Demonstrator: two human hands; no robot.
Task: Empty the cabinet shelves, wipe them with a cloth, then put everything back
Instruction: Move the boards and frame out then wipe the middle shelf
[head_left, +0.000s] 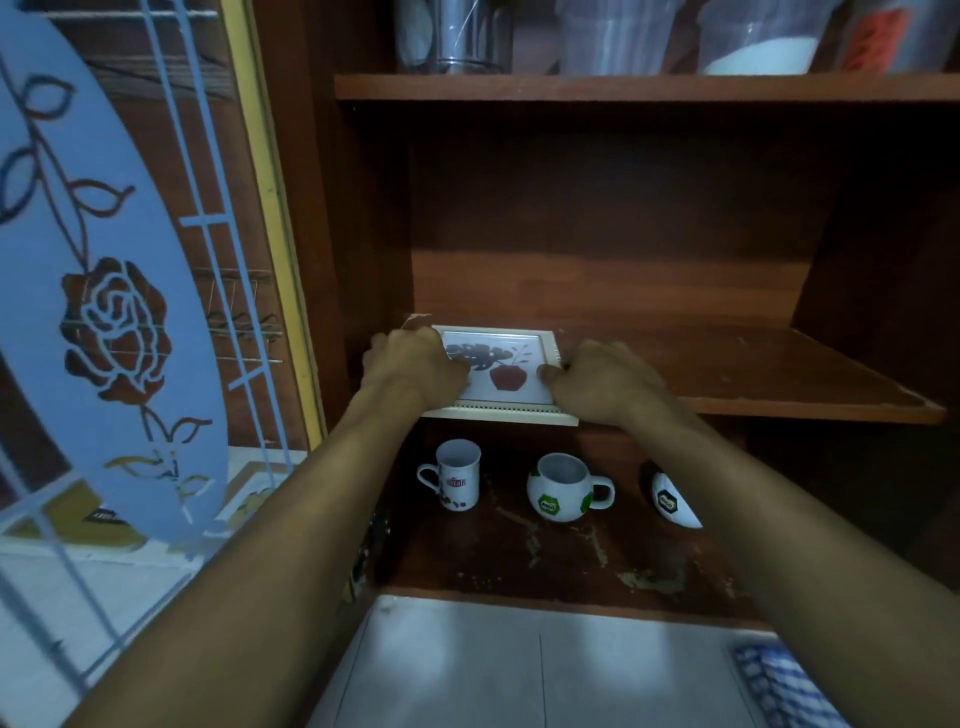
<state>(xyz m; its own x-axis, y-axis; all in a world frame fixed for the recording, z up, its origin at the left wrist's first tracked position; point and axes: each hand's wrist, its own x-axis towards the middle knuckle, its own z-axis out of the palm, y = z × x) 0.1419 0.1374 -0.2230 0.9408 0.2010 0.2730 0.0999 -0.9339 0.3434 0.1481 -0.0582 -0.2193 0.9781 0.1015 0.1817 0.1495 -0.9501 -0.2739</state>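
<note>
A white-framed picture (506, 371) of a red vase with leaves lies flat at the front left of the middle cabinet shelf (753, 374), its near edge overhanging the shelf lip. My left hand (415, 366) grips the frame's left side, thumb on the glass. My right hand (602, 382) grips its right side, thumb also on the glass. On the shelf below stand a tall white mug (456, 480), a round football-patterned mug (563, 488) and a third white piece (672, 501), partly hidden by my right forearm.
The upper shelf (623, 87) carries a steel container (470, 36) and clear plastic tubs (758, 36). The open glass door with a rose pattern (111, 322) stands at the left. A blue checked cloth (779, 686) lies on the tiled floor at bottom right.
</note>
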